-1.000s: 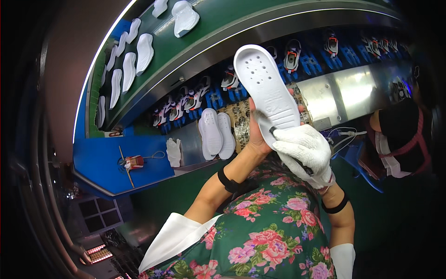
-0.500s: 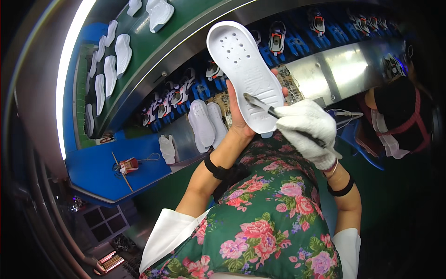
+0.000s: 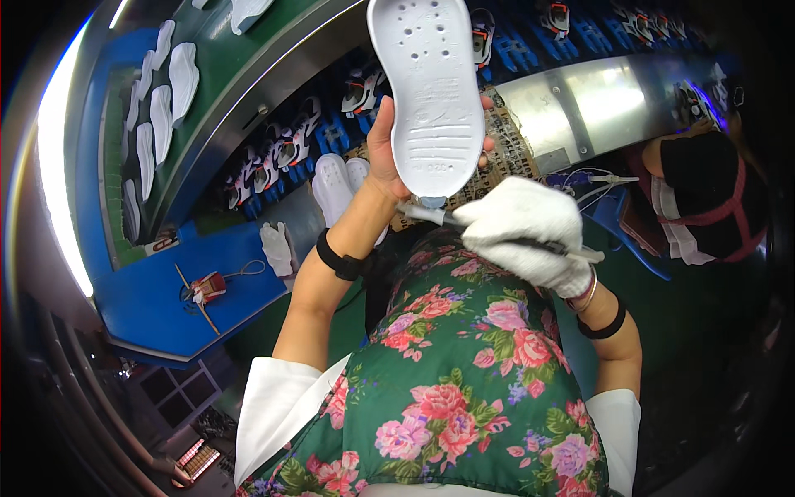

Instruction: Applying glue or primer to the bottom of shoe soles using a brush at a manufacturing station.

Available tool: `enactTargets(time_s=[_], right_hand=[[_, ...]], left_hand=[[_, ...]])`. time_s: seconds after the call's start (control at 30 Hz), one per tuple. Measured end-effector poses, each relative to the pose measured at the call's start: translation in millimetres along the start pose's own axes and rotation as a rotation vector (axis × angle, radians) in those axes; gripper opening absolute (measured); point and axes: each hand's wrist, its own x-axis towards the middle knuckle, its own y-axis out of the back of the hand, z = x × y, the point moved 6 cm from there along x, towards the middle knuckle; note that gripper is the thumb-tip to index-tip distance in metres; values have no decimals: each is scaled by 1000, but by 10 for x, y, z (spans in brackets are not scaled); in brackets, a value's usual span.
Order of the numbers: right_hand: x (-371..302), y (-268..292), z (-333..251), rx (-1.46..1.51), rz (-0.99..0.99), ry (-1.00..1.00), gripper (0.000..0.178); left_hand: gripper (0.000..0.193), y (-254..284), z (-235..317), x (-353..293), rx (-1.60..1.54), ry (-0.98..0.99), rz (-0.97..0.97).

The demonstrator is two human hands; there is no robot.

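Observation:
My bare left hand (image 3: 383, 157) holds up a white shoe sole (image 3: 435, 108), fingers around its far side and thumb along the left edge. Small holes dot the sole's wide far end, and raised ribs cross its narrower near end. In a white knitted glove, my right hand (image 3: 526, 232) is closed around the dark handle of a brush (image 3: 426, 214). The bristles lie just below the near tip of the sole; whether they touch it I cannot tell. Behind my left wrist, more white soles (image 3: 333, 186) lie partly hidden.
A blue table (image 3: 149, 311) at left bears a red bundle (image 3: 209, 287) with sticks; a white glove (image 3: 277, 248) lies beside it. Shoe uppers (image 3: 265, 166) stand on blue racks beyond. White soles (image 3: 161, 112) rest on a green belt. Another person (image 3: 704, 190) is at right.
The brush has come off the sole's ribbed face, down to below its near tip. The sole now stands more upright and higher in view. The whole view has shifted somewhat.

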Motion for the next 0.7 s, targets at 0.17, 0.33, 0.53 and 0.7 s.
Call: enactTargets(time_s=[0.17, 0.33, 0.53, 0.7], right_hand=[[30, 70, -84, -388, 51, 144, 24], [-102, -84, -199, -269, -142, 125, 24], [-173, 163, -256, -331, 79, 142, 21], [-207, 73, -207, -92, 73, 0, 16]], left_hand=[[89, -92, 33, 21, 123, 74, 126], [87, -94, 54, 59, 191, 138, 157], [88, -273, -107, 163, 271, 235, 15], [84, -179, -77, 141, 209, 234, 48]])
